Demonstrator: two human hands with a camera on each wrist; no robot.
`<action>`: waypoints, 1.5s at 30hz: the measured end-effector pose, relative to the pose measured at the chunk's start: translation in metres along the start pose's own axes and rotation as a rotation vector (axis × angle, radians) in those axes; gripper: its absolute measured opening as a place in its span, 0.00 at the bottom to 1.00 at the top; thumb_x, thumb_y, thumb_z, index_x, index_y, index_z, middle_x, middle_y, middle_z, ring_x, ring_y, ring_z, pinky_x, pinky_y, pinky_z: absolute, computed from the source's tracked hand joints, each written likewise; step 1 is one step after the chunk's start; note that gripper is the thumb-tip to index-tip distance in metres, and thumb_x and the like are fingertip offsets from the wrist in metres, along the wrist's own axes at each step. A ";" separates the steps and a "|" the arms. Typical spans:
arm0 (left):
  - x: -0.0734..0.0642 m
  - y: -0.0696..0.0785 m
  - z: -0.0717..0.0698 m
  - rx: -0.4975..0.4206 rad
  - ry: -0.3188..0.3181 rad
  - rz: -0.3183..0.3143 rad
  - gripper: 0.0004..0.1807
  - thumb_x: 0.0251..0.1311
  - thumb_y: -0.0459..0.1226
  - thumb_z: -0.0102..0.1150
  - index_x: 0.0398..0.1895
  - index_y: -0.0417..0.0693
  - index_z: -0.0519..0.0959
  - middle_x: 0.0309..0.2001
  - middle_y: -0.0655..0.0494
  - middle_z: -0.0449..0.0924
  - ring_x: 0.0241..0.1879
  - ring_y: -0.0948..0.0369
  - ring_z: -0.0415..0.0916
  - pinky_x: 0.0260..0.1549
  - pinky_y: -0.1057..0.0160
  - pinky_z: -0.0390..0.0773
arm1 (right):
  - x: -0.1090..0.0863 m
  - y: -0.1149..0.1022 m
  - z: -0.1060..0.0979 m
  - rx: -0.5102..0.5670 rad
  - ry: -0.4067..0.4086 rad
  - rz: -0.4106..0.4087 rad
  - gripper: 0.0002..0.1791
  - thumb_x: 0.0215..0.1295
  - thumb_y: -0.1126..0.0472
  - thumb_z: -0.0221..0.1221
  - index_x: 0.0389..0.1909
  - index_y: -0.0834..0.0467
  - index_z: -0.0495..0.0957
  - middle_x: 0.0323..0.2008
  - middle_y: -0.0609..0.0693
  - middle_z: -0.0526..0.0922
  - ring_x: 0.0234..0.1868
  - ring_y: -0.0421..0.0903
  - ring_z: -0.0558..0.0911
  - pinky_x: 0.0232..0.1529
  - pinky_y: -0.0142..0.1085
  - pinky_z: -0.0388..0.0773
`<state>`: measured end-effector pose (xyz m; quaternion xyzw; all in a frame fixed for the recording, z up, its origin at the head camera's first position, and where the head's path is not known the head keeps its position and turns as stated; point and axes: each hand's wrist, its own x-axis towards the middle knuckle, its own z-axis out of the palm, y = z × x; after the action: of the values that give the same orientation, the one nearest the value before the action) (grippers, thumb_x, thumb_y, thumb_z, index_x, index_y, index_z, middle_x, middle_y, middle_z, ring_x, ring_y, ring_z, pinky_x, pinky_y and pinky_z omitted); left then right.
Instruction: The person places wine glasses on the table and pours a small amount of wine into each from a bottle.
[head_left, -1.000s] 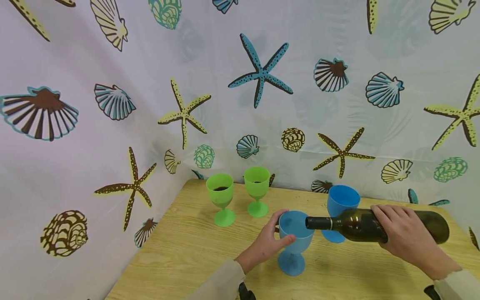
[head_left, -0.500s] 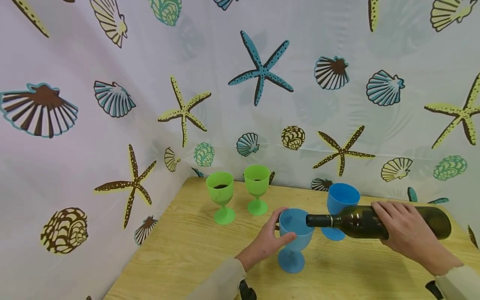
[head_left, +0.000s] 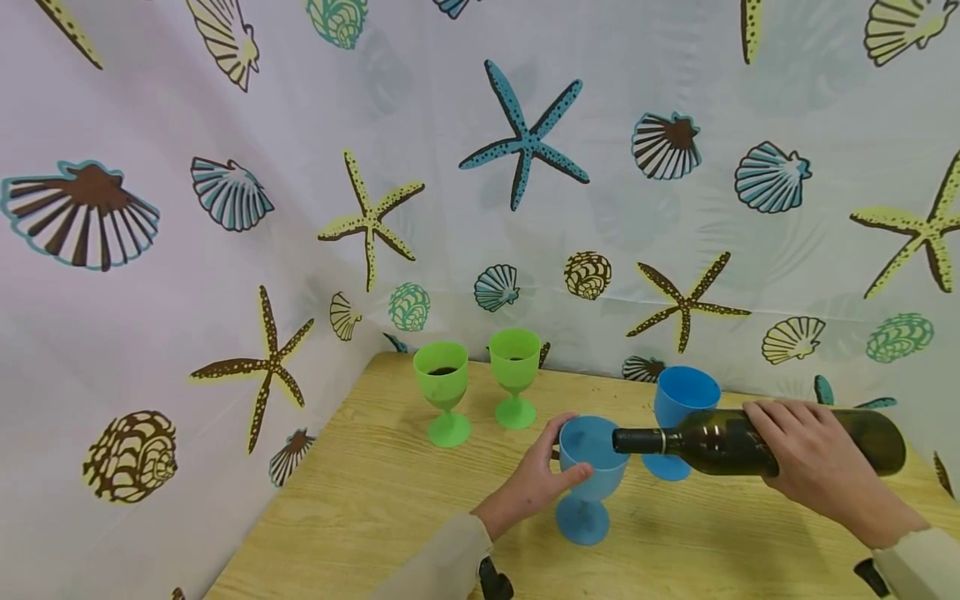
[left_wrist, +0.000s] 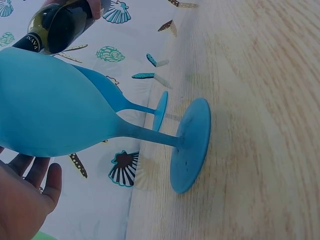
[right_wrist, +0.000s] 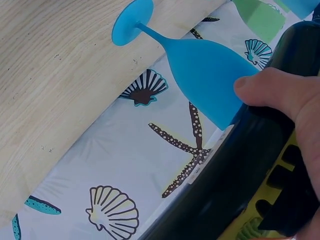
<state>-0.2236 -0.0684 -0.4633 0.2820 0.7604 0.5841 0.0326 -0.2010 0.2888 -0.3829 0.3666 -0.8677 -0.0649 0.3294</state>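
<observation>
A light blue plastic goblet stands on the wooden table, its round foot flat on the top. My left hand holds its bowl from the left, thumb on the near side and fingers behind. The right hand grips a dark green wine bottle round its body, thumb along the glass. Lying nearly level, the bottle has its mouth at the goblet's right rim. No liquid shows in the part of the bowl I see. Behind the bottle is a darker blue goblet, partly covered by it.
Two green goblets with dark liquid stand toward the back left of the table. A white curtain printed with shells and starfish hangs behind and to the left, close to the table's edges.
The bottle's base end has risen slightly, while its mouth stays at the goblet's rim. The left hand and the goblet keep their place; the head view has shifted a little.
</observation>
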 end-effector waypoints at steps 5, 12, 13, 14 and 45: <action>0.000 0.000 -0.001 0.002 -0.004 -0.005 0.40 0.62 0.57 0.54 0.71 0.53 0.52 0.65 0.51 0.62 0.62 0.55 0.63 0.53 0.55 0.69 | 0.001 0.000 -0.002 0.001 0.004 -0.011 0.57 0.09 0.54 0.81 0.52 0.71 0.72 0.44 0.64 0.77 0.41 0.62 0.76 0.41 0.58 0.71; 0.001 -0.001 -0.001 0.006 -0.007 -0.001 0.40 0.62 0.57 0.54 0.71 0.54 0.52 0.65 0.50 0.62 0.62 0.56 0.63 0.53 0.56 0.69 | 0.003 0.001 -0.003 -0.005 -0.002 -0.023 0.57 0.09 0.55 0.82 0.52 0.71 0.72 0.45 0.65 0.77 0.42 0.62 0.76 0.41 0.58 0.72; 0.001 -0.001 -0.001 0.006 -0.008 -0.003 0.40 0.62 0.57 0.54 0.71 0.54 0.52 0.65 0.51 0.62 0.62 0.56 0.63 0.53 0.56 0.69 | 0.003 0.001 -0.003 -0.006 -0.001 -0.023 0.57 0.09 0.55 0.81 0.53 0.71 0.72 0.45 0.65 0.77 0.42 0.62 0.76 0.41 0.58 0.72; 0.001 0.000 -0.002 0.005 -0.008 -0.005 0.40 0.62 0.57 0.54 0.71 0.54 0.52 0.65 0.51 0.62 0.62 0.56 0.63 0.53 0.57 0.69 | 0.004 0.001 -0.004 -0.006 0.000 -0.024 0.57 0.09 0.55 0.81 0.52 0.71 0.71 0.44 0.65 0.77 0.42 0.62 0.76 0.41 0.58 0.72; 0.001 -0.005 -0.001 0.009 -0.002 -0.001 0.38 0.62 0.55 0.55 0.71 0.55 0.53 0.65 0.52 0.62 0.62 0.57 0.63 0.52 0.56 0.70 | 0.008 0.001 -0.007 -0.021 0.001 -0.038 0.55 0.10 0.55 0.81 0.51 0.70 0.72 0.43 0.64 0.77 0.40 0.62 0.76 0.40 0.57 0.72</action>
<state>-0.2265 -0.0698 -0.4669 0.2826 0.7631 0.5804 0.0324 -0.2017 0.2847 -0.3729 0.3793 -0.8598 -0.0800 0.3322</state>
